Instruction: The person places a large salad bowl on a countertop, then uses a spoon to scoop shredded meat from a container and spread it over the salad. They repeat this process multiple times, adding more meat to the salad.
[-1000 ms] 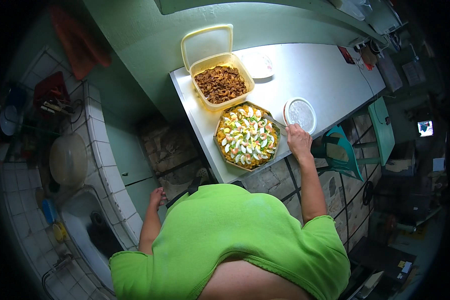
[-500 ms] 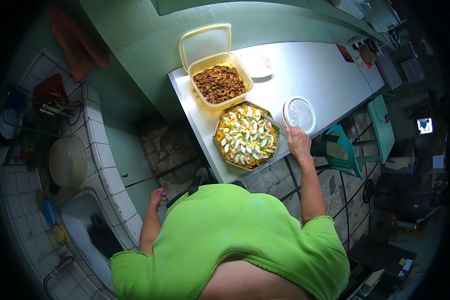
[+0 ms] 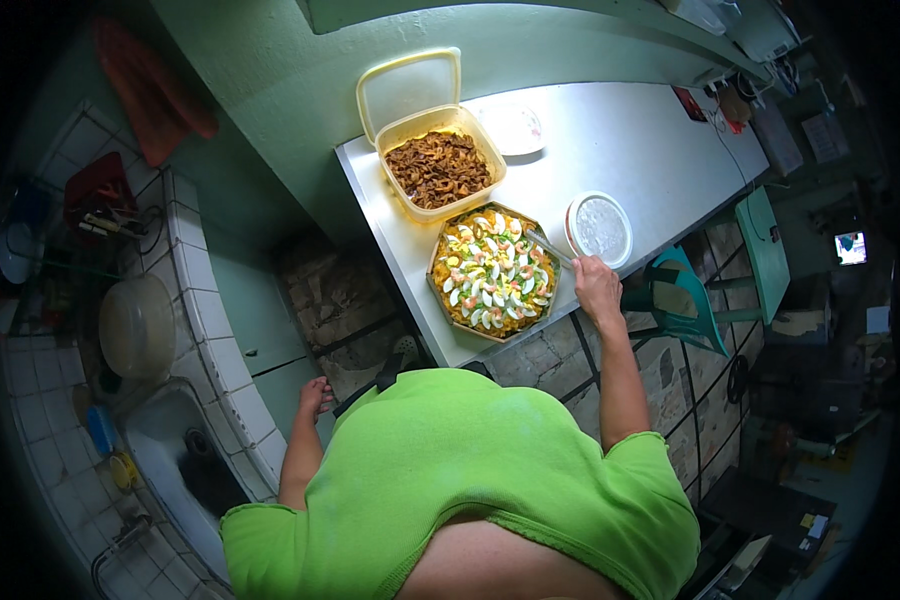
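Note:
My right hand is closed round the handle of a slim metal utensil. The utensil's far end reaches over the right edge of an octagonal tray of noodles. Egg slices, shrimp and chopped greens cover the orange noodles. Just beyond that hand stands a round white-rimmed tub with a cloudy top. Down at my left side, away from the table, my left hand hangs with its fingers curled in and nothing visible in them.
Behind the tray, a yellowish plastic box with its lid raised holds brown cooked strips. A white plate lies beside it on the white table. To the right is a green chair; a sink is at left.
The utensil in my right hand has tilted or shifted slightly over the tray's right edge, and more of it shows. My left hand has stayed in place.

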The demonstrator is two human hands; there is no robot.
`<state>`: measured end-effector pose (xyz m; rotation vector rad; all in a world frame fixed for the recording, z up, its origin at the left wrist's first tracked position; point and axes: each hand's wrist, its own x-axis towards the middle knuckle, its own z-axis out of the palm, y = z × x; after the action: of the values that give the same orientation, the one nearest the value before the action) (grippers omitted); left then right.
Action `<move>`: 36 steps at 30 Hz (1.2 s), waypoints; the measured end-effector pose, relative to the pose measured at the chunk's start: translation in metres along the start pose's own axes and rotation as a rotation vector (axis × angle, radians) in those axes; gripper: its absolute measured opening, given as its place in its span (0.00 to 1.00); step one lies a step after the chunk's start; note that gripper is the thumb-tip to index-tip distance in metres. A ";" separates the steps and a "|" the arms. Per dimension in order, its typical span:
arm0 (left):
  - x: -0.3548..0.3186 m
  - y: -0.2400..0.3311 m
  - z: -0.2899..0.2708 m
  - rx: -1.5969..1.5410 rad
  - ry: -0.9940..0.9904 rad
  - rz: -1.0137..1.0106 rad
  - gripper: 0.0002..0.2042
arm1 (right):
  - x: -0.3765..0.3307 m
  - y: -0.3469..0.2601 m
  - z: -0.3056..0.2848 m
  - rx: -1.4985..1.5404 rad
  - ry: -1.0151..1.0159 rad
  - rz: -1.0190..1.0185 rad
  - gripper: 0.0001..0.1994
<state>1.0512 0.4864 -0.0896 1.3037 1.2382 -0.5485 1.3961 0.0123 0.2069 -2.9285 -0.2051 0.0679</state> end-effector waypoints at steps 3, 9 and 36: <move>-0.002 0.000 0.000 -0.010 -0.002 -0.004 0.15 | 0.000 0.000 0.000 0.012 -0.006 0.014 0.14; -0.003 -0.001 0.000 0.000 -0.003 -0.033 0.15 | -0.004 0.009 -0.004 0.026 0.003 0.053 0.14; 0.000 0.004 0.000 0.023 -0.004 -0.012 0.15 | -0.009 0.013 -0.014 0.127 0.008 0.109 0.14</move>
<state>1.0544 0.4876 -0.0883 1.3150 1.2403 -0.5755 1.3894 -0.0048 0.2186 -2.8110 -0.0375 0.0826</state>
